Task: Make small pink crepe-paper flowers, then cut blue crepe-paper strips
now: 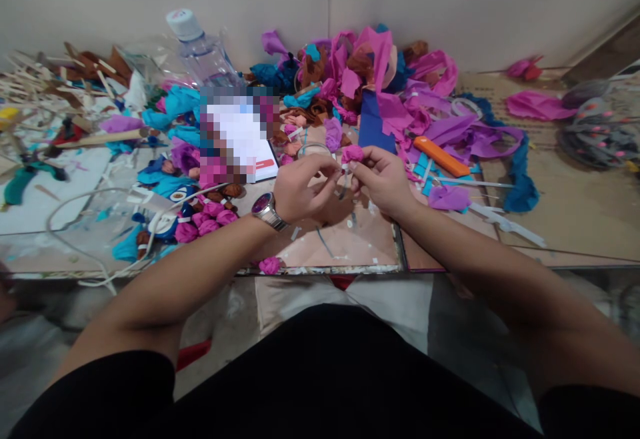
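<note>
Over the middle of the table, my right hand [383, 179] pinches a small pink crepe-paper flower [353, 153] near its base. A thin strand hangs below the flower. My left hand [306, 185], with a watch on its wrist, is closed with fingertips together just left of the flower's base; what they pinch is too small to make out. Another pink paper flower [271, 265] lies at the table's front edge. Several rolled pink flowers [207, 217] are heaped left of my left wrist. A purple paper flower [333, 135] sits behind my hands.
A phone [243, 135] leans beside a plastic bottle [207, 59]. An orange utility knife [441, 156] lies right of my hands among purple paper strips [453, 133]. Green-handled pliers [23, 182], a white cable [65, 209] and wooden sticks [30, 85] are at left.
</note>
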Demonstrator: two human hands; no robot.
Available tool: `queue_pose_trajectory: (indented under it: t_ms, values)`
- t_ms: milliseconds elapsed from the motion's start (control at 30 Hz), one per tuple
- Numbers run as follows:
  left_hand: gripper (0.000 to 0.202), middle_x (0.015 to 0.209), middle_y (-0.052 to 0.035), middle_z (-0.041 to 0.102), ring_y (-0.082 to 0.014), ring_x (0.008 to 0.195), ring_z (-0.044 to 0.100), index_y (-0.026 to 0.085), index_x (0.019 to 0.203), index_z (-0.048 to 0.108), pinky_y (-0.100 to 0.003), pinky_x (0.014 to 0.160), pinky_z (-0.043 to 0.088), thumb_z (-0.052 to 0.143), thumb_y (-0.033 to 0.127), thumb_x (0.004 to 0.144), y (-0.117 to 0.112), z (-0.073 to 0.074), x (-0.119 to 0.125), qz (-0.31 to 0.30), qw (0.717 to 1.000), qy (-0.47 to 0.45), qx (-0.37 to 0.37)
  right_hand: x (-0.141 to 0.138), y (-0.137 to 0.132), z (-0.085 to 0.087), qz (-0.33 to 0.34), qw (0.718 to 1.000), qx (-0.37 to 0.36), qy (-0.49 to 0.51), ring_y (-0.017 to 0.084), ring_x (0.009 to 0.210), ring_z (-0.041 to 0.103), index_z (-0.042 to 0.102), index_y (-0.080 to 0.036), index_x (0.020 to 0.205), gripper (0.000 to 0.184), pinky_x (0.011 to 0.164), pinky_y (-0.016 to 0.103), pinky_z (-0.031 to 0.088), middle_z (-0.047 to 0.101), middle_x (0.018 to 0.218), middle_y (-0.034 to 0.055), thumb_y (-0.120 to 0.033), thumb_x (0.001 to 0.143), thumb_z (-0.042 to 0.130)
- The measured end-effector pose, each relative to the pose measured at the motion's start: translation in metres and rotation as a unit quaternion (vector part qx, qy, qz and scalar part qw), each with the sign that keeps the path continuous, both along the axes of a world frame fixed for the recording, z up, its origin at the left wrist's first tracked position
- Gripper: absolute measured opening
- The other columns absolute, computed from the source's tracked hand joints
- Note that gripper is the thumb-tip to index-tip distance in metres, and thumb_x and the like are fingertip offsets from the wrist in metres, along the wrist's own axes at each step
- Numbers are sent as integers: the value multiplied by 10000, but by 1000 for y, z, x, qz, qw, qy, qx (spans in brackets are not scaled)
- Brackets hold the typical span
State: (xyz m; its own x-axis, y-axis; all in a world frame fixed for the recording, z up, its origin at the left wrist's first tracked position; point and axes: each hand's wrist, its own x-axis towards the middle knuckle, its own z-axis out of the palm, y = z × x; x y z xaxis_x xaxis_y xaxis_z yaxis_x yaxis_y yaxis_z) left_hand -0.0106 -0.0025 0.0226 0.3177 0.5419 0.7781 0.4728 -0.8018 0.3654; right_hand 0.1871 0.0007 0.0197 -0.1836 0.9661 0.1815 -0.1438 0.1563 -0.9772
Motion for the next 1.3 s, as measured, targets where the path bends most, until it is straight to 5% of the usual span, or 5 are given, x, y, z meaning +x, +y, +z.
queue_pose_trajectory:
  t_ms: [1300]
  values:
    - [87, 851, -27, 769, -130, 717, 699, 184, 998, 711, -262, 686, 566, 717, 254, 946, -3, 0, 1, 2, 1000, -12, -7, 0, 2, -3, 3, 1000, 4, 1, 98, 489, 581, 685, -211, 946, 286, 472, 223, 535, 641, 642, -47, -451, 872, 821]
